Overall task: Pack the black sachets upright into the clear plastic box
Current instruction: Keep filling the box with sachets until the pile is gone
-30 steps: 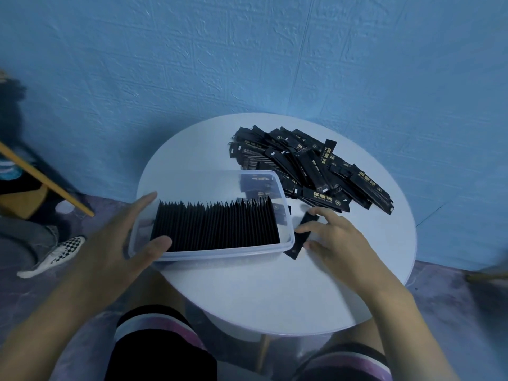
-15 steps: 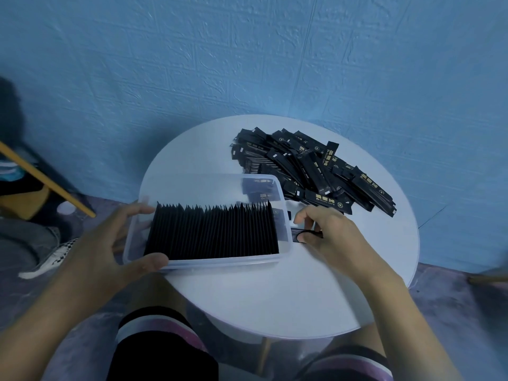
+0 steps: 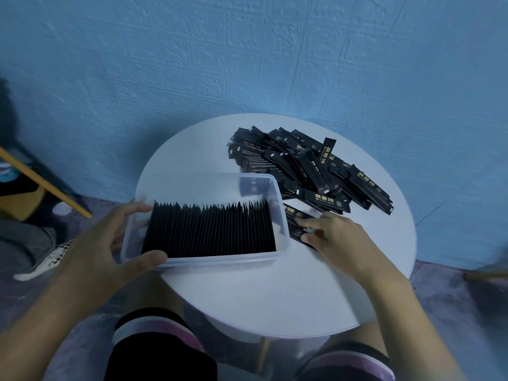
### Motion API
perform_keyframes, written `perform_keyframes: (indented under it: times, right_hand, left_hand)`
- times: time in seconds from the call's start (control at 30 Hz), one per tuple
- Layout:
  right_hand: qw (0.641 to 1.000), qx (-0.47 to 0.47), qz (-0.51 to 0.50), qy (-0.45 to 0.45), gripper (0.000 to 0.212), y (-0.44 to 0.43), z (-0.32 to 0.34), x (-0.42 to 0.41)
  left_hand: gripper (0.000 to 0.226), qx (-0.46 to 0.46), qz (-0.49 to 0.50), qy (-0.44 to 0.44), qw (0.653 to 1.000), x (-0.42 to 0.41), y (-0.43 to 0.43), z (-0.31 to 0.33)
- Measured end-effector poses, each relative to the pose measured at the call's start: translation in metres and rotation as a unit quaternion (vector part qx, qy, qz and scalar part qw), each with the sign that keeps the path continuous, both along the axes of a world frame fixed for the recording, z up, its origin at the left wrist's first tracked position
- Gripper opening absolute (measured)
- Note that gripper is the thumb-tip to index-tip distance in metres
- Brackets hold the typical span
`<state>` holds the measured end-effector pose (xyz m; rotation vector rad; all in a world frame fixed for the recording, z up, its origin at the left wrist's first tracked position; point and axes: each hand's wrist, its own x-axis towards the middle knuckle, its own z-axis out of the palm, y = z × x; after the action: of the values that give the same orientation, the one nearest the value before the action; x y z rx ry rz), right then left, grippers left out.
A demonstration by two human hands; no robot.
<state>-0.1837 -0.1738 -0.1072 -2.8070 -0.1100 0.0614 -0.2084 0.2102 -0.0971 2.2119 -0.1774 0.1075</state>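
Left hand (image 3: 104,243) spread wide, thumb and fingers gripping left end of clear plastic box (image 3: 203,261), overhanging counter (image 3: 275,292) edge; upright sachet row (image 3: 211,232) inside. Right hand (image 3: 335,237), pile (image 3: 302,166) beyond, bare counter nearer, pinching loose sachet (image 3: 295,224) flat beside box wall; half a second earlier held edge-on.

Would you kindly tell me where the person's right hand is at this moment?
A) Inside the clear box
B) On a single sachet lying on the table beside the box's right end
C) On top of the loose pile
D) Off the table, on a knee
B: the right hand has its fingers on a single sachet lying flat on the table, just outside the right end of the clear plastic box and short of the loose pile.
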Motion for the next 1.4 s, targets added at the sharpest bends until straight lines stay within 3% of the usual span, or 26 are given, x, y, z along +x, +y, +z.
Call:
perform_keyframes:
  times: [0.23,0.4,0.53,0.67,1.0,1.1,1.3,1.4]
  right_hand:
    - [0.997,0.07,-0.033,-0.007,0.009,-0.015,0.002,-0.012]
    - [0.995,0.097,-0.03,0.018,0.016,-0.01,0.008,0.001]
    - [0.993,0.103,-0.031,0.057,0.035,-0.008,0.012,0.009]
    - [0.997,0.063,-0.014,0.047,0.021,-0.008,0.015,0.01]
    - [0.991,-0.04,-0.068,-0.103,0.016,-0.022,0.016,-0.011]
    - [0.992,-0.049,-0.06,-0.095,0.015,-0.024,0.016,-0.019]
    - [0.998,-0.029,-0.045,-0.045,0.051,-0.01,0.019,-0.027]
    - [0.999,-0.017,-0.044,-0.019,0.046,-0.002,0.016,-0.026]
  left_hand:
    - [0.08,0.01,-0.008,-0.015,1.0,0.005,-0.005,-0.009]
    - [0.086,0.023,-0.001,-0.021,1.0,0.006,-0.01,-0.009]
    - [0.092,0.037,-0.002,-0.021,0.999,0.008,-0.01,-0.009]
    - [0.094,0.019,-0.009,-0.013,1.0,0.009,-0.01,-0.01]
    - [0.084,0.024,-0.01,-0.025,0.999,0.01,-0.013,-0.006]
    - [0.079,0.02,-0.01,-0.037,0.999,0.009,-0.014,-0.006]
    - [0.081,0.021,-0.008,-0.039,0.999,0.008,-0.018,-0.003]
    - [0.082,0.027,-0.01,-0.037,0.999,0.008,-0.019,-0.002]
